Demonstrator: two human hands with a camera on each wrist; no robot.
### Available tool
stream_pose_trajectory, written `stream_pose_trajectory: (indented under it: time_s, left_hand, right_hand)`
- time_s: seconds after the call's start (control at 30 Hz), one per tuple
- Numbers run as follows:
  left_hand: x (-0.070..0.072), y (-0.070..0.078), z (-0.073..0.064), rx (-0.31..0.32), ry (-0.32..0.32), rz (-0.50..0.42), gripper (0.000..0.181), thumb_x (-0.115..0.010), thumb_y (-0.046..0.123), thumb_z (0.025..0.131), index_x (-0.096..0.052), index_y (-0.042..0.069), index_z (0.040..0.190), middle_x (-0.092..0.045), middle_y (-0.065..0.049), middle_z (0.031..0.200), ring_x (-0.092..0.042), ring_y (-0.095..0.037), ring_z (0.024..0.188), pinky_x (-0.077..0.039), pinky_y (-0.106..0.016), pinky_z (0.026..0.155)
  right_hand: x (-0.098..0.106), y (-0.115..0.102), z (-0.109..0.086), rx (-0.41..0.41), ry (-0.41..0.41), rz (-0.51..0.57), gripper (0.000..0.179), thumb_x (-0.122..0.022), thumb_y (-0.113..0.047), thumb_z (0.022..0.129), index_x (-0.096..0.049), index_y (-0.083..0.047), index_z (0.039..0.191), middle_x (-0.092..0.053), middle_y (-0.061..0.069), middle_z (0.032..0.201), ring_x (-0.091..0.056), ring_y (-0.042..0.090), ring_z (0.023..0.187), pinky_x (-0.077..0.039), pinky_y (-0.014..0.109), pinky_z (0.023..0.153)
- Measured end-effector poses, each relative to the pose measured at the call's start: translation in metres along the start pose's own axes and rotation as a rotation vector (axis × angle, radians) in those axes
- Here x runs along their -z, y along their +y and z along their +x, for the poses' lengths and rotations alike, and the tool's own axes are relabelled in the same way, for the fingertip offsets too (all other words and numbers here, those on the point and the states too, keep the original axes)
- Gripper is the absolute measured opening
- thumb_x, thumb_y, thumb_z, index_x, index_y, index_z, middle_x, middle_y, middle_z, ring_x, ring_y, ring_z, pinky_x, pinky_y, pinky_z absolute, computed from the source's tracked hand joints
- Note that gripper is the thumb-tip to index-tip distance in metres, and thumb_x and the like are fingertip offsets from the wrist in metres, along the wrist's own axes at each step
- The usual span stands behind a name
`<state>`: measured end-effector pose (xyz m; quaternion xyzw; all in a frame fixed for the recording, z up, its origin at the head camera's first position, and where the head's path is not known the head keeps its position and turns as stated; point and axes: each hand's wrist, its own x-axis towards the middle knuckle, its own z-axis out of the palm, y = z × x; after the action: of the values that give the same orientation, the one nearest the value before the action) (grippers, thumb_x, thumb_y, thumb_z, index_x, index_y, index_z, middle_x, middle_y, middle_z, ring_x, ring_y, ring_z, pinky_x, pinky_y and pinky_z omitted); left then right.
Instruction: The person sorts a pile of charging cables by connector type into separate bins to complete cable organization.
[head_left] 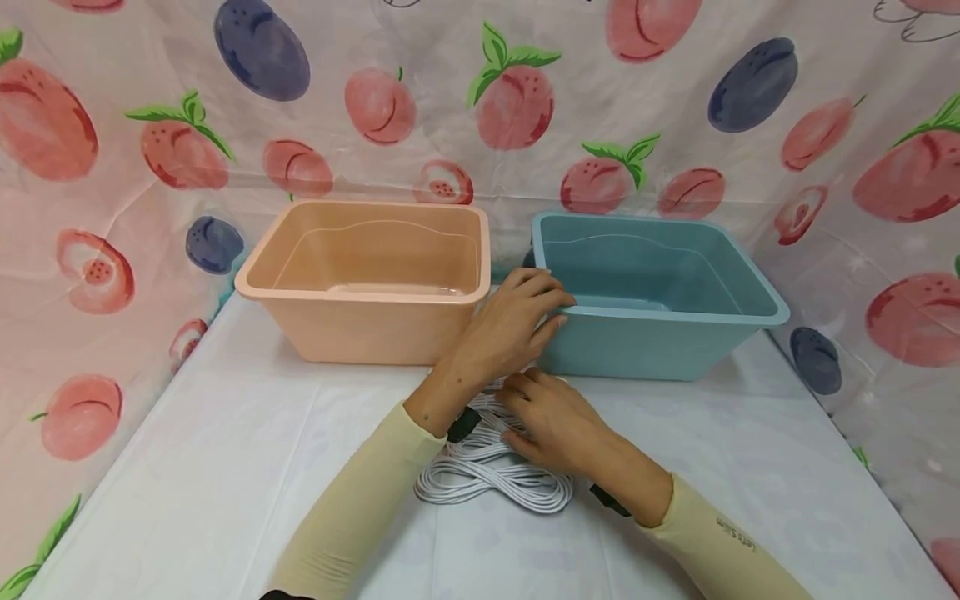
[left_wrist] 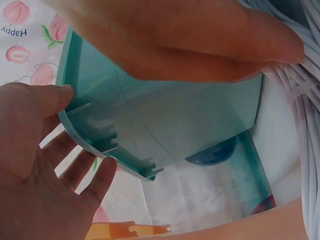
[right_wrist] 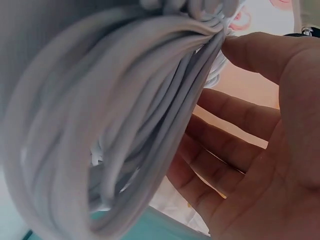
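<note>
A bundle of white cable point(head_left: 517, 487), looped in a figure-eight, lies on the table in front of two plastic bins. My right hand point(head_left: 558, 421) holds the bundle's right side from above; in the right wrist view the thumb meets the cable loops point(right_wrist: 95, 110) and the fingers pass behind them. My left hand point(head_left: 506, 325) reaches across the cable to the teal bin point(head_left: 630, 346). It grips that bin's rim at the near left corner, thumb below and fingers over the edge. In the left wrist view the fingertips meet the rim's underside.
A light orange bin point(head_left: 375, 329) stands to the left of the teal one, a narrow gap between them. White cloth covers the table point(head_left: 225, 467). Behind and at both sides hangs a fruit-printed curtain point(head_left: 442, 92).
</note>
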<state>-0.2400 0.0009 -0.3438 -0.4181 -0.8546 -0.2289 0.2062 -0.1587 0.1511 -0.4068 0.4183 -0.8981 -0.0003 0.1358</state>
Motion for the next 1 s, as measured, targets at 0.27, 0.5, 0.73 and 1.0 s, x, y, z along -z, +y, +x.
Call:
stream_pose_trajectory:
  time_s: [0.27, 0.5, 0.73, 1.0]
  left_hand:
    - [0.0, -0.001, 0.0, -0.005, 0.008, -0.009, 0.025, -0.063, 0.025, 0.109, -0.075, 0.018, 0.129, -0.067, -0.001, 0.134, -0.05, -0.024, 0.138, -0.036, -0.035, 0.122]
    - [-0.001, -0.002, 0.0, 0.002, 0.007, -0.016, 0.025, -0.063, 0.025, 0.109, -0.075, 0.018, 0.129, -0.067, 0.0, 0.134, -0.05, -0.023, 0.139, -0.037, -0.035, 0.122]
    - [-0.001, -0.002, 0.0, 0.006, 0.005, -0.008, 0.025, -0.063, 0.027, 0.109, -0.075, 0.018, 0.13, -0.067, 0.0, 0.133, -0.049, -0.023, 0.139, -0.037, -0.035, 0.122]
    - [-0.002, -0.002, 0.001, 0.008, -0.005, -0.005, 0.026, -0.062, 0.026, 0.109, -0.074, 0.018, 0.13, -0.067, 0.0, 0.133, -0.048, -0.024, 0.14, -0.036, -0.035, 0.122]
  right_hand:
    - [-0.005, 0.002, 0.0, 0.009, 0.038, 0.052, 0.05, -0.083, -0.033, 0.092, -0.07, -0.004, 0.131, -0.062, 0.014, 0.137, -0.057, 0.034, 0.131, -0.051, 0.048, 0.106]
    - [-0.01, 0.005, -0.001, -0.033, 0.072, 0.048, 0.061, -0.084, -0.036, 0.091, -0.065, -0.005, 0.14, -0.05, 0.018, 0.152, -0.046, 0.038, 0.143, -0.049, 0.053, 0.105]
    - [-0.011, 0.006, -0.003, -0.109, 0.023, 0.029, 0.061, -0.077, -0.038, 0.097, -0.061, -0.008, 0.147, -0.053, 0.016, 0.152, -0.05, 0.038, 0.14, -0.044, 0.056, 0.103]
    - [-0.015, 0.009, -0.001, -0.102, 0.041, 0.002, 0.044, -0.067, -0.015, 0.102, -0.06, -0.008, 0.145, -0.06, 0.015, 0.143, -0.062, 0.034, 0.125, -0.051, 0.051, 0.098]
